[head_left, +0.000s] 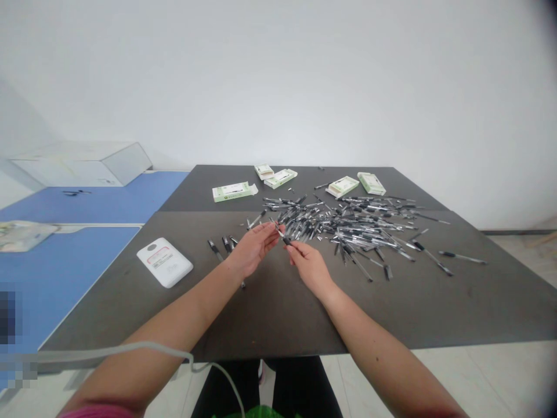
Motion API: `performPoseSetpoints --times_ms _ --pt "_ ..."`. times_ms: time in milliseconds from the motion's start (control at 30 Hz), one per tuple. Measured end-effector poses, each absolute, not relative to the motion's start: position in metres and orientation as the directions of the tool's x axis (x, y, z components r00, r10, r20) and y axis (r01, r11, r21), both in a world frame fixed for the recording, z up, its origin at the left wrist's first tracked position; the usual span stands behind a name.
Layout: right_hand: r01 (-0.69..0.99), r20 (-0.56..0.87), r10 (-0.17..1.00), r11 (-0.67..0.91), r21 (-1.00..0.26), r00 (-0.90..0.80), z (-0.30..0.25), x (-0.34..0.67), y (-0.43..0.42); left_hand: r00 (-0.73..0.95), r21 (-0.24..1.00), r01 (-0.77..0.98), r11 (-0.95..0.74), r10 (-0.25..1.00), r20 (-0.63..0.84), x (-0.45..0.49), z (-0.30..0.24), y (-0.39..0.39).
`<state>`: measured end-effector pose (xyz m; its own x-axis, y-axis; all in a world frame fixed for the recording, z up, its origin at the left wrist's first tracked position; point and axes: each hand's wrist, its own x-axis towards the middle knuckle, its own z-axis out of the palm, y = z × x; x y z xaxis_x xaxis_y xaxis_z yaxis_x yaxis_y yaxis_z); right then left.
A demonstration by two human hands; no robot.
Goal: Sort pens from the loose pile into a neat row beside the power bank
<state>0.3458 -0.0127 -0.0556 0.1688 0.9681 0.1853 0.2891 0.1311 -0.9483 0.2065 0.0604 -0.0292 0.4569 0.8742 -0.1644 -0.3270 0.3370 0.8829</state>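
Over the dark table, my left hand (256,247) and my right hand (310,264) come close together at the near edge of a big pile of pens (361,223). Between them runs a slim pen (285,238) with a black grip. My right fingers pinch its black grip end. The fingertips of my left hand close around its far end, where a tip or small part is too tiny to make out. Several loose pens (214,249) lie just left of my left hand, partly hidden by it.
Green-and-white pen boxes (235,191) lie along the back, with more boxes (343,186) at back right. A white flat device or card (165,262) rests on the left. A grey cable (143,345) crosses over my left forearm. Blue tables (100,255) with a white box (82,164) stand further left.
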Motion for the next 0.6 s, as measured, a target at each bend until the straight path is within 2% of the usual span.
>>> performPoseSetpoints --times_ms 167,300,433,600 --pt "0.364 0.184 0.967 0.109 -0.925 0.178 -0.058 0.346 -0.011 0.407 0.964 -0.208 0.163 0.911 -0.066 0.209 -0.031 0.056" --pt "0.33 0.172 0.965 0.099 -0.939 0.199 -0.061 0.343 -0.011 0.435 0.997 -0.076 -0.009 0.9 0.042 0.21 -0.033 0.054" --pt "0.28 0.133 0.966 0.067 -0.958 0.224 -0.062 0.34 -0.013 0.444 0.996 0.029 -0.081 0.894 0.06 0.21 -0.034 0.052" --pt "0.249 0.128 0.97 0.075 -0.966 0.205 -0.062 0.341 -0.015 0.477 0.989 0.068 -0.131 0.875 0.083 0.212 -0.026 0.048"
